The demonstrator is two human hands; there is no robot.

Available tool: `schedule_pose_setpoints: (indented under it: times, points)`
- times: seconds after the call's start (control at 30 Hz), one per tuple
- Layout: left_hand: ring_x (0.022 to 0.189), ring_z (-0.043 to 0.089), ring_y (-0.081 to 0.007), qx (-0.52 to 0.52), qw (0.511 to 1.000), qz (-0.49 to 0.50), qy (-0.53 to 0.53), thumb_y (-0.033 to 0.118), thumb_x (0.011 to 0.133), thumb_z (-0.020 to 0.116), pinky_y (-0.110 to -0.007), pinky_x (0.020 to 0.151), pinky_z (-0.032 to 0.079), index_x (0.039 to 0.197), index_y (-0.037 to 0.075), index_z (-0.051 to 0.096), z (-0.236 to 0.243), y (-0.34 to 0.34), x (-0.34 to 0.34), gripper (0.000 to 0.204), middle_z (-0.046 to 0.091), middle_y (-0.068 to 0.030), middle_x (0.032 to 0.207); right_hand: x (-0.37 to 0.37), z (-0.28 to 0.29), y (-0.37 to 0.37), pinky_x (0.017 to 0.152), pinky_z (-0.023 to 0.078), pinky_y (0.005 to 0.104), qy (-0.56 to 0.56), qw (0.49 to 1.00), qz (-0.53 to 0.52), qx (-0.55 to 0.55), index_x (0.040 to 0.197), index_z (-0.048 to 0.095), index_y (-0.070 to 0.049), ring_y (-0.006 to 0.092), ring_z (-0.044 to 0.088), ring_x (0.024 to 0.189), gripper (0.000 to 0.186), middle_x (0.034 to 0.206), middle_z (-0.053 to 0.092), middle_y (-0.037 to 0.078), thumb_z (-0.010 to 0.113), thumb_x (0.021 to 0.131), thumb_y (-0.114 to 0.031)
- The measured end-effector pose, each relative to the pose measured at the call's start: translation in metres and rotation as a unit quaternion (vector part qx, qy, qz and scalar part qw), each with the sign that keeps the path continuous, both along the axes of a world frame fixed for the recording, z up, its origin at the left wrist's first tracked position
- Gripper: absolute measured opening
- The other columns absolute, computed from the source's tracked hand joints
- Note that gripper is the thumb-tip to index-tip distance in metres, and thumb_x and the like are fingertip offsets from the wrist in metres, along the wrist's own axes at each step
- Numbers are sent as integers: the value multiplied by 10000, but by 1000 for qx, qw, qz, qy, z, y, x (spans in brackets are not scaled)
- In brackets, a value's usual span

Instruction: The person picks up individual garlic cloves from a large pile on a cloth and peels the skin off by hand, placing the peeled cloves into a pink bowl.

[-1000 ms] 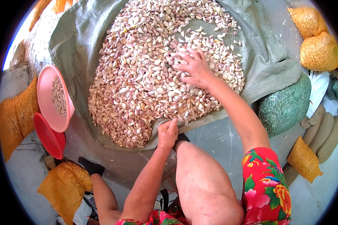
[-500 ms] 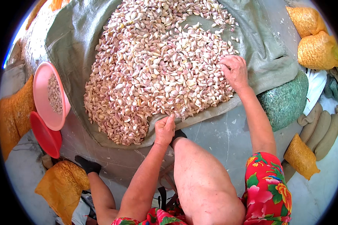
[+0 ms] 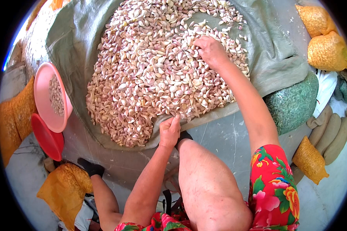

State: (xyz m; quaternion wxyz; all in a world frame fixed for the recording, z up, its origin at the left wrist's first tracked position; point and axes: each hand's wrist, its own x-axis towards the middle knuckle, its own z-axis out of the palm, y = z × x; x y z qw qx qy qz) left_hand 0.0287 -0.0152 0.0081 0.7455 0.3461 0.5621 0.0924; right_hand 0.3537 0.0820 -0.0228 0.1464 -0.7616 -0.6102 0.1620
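A broad heap of garlic cloves (image 3: 158, 73), pale with pinkish skins, lies on a grey-green sheet (image 3: 75, 46). Over the right part of the heap is my right hand (image 3: 211, 51), fingers curled together with their tips down at the cloves. What those fingers pinch, if anything, is hidden. My left hand (image 3: 169, 131) is closed, thumb uppermost, at the near edge of the heap beside my knee. Its folded fingers hide whatever they may hold.
Left of the sheet, a pink basin (image 3: 41, 88) with cloves inside stands by a red basin (image 3: 46, 138). Orange mesh sacks (image 3: 65, 181) lie at both sides. At right are a full green woven sack (image 3: 291, 104) and several tan bundles (image 3: 329, 134).
My right hand has moved left and farther in, from the heap's right edge to over the cloves. The left hand stays almost in place, its thumb slightly raised.
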Motion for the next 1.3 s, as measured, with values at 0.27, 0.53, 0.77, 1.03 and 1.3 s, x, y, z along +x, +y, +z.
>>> schedule_pose_setpoints:
  times: [0.27,0.53,0.77,1.03,1.3]
  points:
    - [413,402,-75,-5,1000,13,-9,291,1022,590,-251,393,306,599,89,493,-2,0,-4,479,473,9,538,7,9,1,805,555,433,-100,982,108,-121,955,680,-108,297,673,943,110,953,670,106,590,898,-134]
    - [414,406,-80,-10,1000,23,-6,290,1016,602,-252,393,315,599,82,496,-2,-1,-5,478,472,4,540,-30,20,3,765,557,428,126,992,-13,-10,819,699,-55,333,678,776,117,798,683,138,628,804,-147]
    - [411,400,-85,-10,1000,21,-9,288,1017,598,-255,391,316,597,82,491,0,1,-1,480,470,-1,540,-49,-6,16,762,551,460,-22,994,50,-90,804,681,-65,374,674,806,96,822,681,173,624,750,-119]
    - [439,371,-80,-30,998,47,-33,273,1057,516,-244,401,303,690,73,510,8,10,8,419,422,18,576,-39,9,-14,634,570,300,373,917,-121,-70,1017,723,-11,145,681,678,239,851,722,81,703,779,-15]
    - [498,381,-48,133,987,-3,-90,168,1044,501,-234,434,321,997,39,581,42,63,73,159,450,41,625,-52,60,-58,683,607,263,656,727,-178,-102,1042,711,21,127,693,749,184,890,715,71,712,863,-21]
